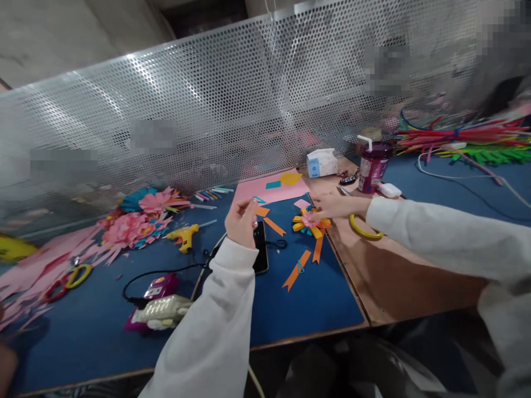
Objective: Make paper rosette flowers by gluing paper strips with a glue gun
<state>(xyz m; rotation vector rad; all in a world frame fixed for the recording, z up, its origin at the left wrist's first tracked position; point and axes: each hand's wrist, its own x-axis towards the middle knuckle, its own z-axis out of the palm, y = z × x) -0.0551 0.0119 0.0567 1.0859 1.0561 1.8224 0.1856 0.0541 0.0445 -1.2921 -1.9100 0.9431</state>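
Note:
My left hand [241,221] is raised over the blue table, its fingertips pinched on a small turquoise paper loop [259,200]. My right hand [334,204] reaches in from the right with fingers stretched out, on or just above a paper flower [311,222] of yellow, pink and blue loops. Whether the fingertips press on the flower is unclear. An orange paper ribbon [317,250] hangs below it. Nearer me lies another orange ribbon [297,271] with a turquoise loop on it. More orange strips [274,225] lie between my hands, beside a black phone [261,260] partly hidden by my left wrist.
A yellow glue gun [185,237], pink paper flowers [126,229] and red-and-yellow scissors [68,280] lie left. Yellow-handled scissors [365,228] sit under my right wrist. A purple cup [372,168] stands behind it. A perforated metal screen [232,94] closes off the back; cables cross the table.

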